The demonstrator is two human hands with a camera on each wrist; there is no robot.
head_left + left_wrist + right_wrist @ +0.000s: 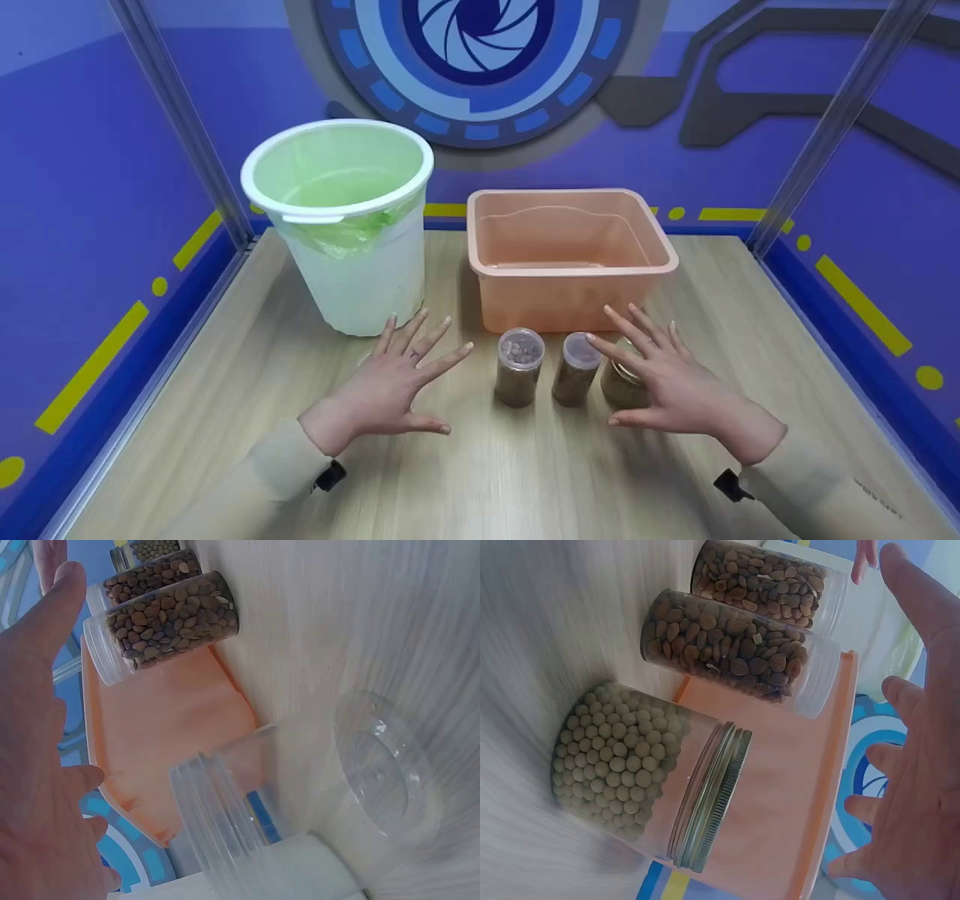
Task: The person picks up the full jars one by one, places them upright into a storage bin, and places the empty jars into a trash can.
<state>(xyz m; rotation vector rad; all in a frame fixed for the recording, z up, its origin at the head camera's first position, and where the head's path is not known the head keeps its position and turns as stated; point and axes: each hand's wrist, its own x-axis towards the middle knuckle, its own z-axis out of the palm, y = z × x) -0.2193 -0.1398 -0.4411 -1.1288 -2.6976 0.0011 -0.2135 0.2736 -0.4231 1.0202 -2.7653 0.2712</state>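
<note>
My left hand (390, 386) hovers with fingers spread and holds nothing. Mostly hidden beneath it in the head view, a clear, empty plastic jar (217, 817) stands on the table, plain in the left wrist view. My right hand (686, 386), also spread, hangs over a jar of round beige balls with a gold screw lid (619, 757), partly covering it in the head view. Left of that stand a narrower clear jar (576, 375) and a clear jar (517, 379) with a translucent top, both filled with small brown, pebble-like or nut-like pieces.
Behind the jars sits an orange plastic bin (570, 300). A tall white bucket (360, 285) with a green bag liner (352, 232) stands at the back left. Blue printed panels (90, 187) wall in the wooden table (495, 480) at the back and both sides.
</note>
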